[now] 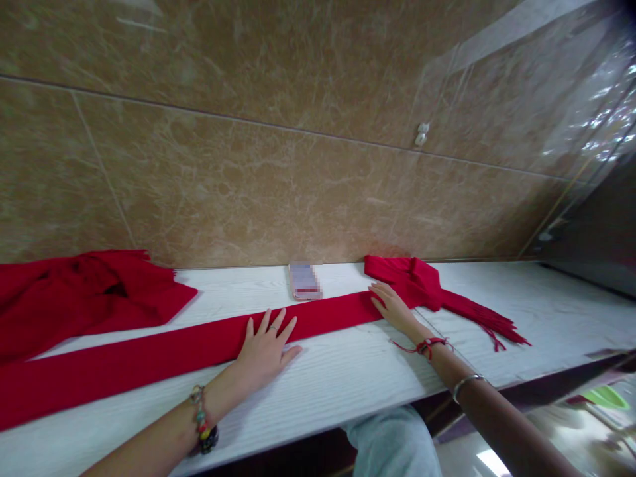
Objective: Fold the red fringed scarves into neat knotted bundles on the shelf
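A: Left hand (262, 351), how entered?
B: Laid palm down, fingers spread wide, nothing gripped. One ring is worn; a bracelet of mixed beads (199, 414) is carried at the wrist.

A: Right hand (394, 311)?
B: Placed on the same cloth farther right, fingers extended and held closer together, nothing seen to be grasped. A red cord bracelet (428, 346) and a silver bangle (467, 385) are worn on that arm.

A: The cloth beneath?
B: One red strip (134, 363), smooth and flat, pressed by both hands. It is stretched along the worktop (342, 371) from the left edge of view to the right hand.

A: Adjoining pieces?
B: Right: a loose red bundle (422, 285), with fringe (481, 317) trailed across the worktop. Left: a rumpled red heap (99, 298), fringed at the top. Whether all are joined cannot be told.

A: Beyond?
B: A phone (305, 281), placed between strip and wall, its screen blurred. A brown marbled tile wall (238, 179), with a small white fitting (422, 134) mounted on it. A green basin (607, 397) is seen low at far right.
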`<state>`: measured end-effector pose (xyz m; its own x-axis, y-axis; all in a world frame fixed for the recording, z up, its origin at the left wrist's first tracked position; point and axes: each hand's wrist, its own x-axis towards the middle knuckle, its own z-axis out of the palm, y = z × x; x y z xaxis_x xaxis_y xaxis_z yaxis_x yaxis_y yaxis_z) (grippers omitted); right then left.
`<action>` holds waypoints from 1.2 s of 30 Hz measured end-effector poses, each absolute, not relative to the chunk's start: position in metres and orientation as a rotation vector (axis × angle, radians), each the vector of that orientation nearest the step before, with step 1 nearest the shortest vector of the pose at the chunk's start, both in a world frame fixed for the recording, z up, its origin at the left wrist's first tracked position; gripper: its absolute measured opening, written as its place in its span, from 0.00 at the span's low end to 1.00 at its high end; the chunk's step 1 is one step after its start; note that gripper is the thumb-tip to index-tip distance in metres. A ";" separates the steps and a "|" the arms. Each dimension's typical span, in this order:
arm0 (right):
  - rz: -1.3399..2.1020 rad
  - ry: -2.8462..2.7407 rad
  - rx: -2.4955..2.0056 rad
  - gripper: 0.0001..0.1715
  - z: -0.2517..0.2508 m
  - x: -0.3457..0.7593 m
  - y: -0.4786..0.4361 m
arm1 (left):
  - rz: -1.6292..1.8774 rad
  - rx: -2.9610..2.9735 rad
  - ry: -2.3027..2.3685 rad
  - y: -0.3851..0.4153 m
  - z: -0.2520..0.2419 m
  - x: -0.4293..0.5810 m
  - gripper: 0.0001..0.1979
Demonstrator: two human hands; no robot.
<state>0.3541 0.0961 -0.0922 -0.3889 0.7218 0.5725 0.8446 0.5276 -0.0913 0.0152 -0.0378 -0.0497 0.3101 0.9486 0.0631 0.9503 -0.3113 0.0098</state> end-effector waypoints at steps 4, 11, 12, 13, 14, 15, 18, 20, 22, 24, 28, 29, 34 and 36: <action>-0.071 -2.468 -1.143 0.21 -0.082 0.325 0.103 | -0.093 -2.578 -1.831 -0.038 -0.045 0.011 0.30; 0.045 -2.668 -1.047 0.18 -0.052 0.346 0.130 | -0.065 -2.538 -1.827 -0.039 -0.037 0.004 0.25; 0.038 -2.683 -1.061 0.18 -0.049 0.357 0.132 | -0.059 -2.517 -1.825 -0.039 -0.038 0.004 0.25; 0.028 -2.694 -1.078 0.17 -0.047 0.368 0.134 | -0.049 -2.498 -1.825 -0.039 -0.040 0.005 0.25; 0.019 -2.701 -1.099 0.17 -0.045 0.379 0.135 | -0.039 -2.484 -1.825 -0.038 -0.041 0.007 0.26; 0.014 -2.703 -1.122 0.16 -0.043 0.388 0.136 | -0.032 -2.476 -1.825 -0.036 -0.041 0.009 0.26; 0.005 -2.714 -1.189 0.14 -0.040 0.404 0.141 | -0.030 -2.486 -1.834 -0.026 -0.036 0.018 0.25; -0.001 -2.729 -1.223 0.12 -0.038 0.405 0.146 | -0.084 -2.519 -1.815 -0.014 -0.028 0.025 0.24; -0.008 -2.749 -1.243 0.10 -0.034 0.404 0.151 | -0.177 -2.544 -1.786 0.002 -0.020 0.032 0.22; -0.014 -2.762 -1.263 0.10 -0.031 0.402 0.155 | -0.234 -2.558 -1.801 0.018 -0.015 0.038 0.19; -0.016 -2.778 -1.320 0.12 -0.026 0.405 0.160 | -0.220 -2.640 -1.908 0.042 -0.014 0.040 0.14; -0.018 -2.779 -1.331 0.13 -0.026 0.406 0.161 | -0.222 -2.657 -1.930 0.046 -0.015 0.040 0.13; -0.033 -2.771 -1.313 0.10 -0.029 0.403 0.164 | -0.284 -2.625 -1.972 0.054 -0.021 0.036 0.09; -0.040 -2.752 -1.306 0.09 -0.032 0.401 0.163 | -0.303 -2.625 -1.979 0.056 -0.024 0.033 0.09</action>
<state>0.4009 0.1630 -0.0319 -0.6287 0.7715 0.0975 0.7740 0.6329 -0.0172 0.0330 0.0557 -0.0244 0.2692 0.9618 0.0497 0.9325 -0.2733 0.2361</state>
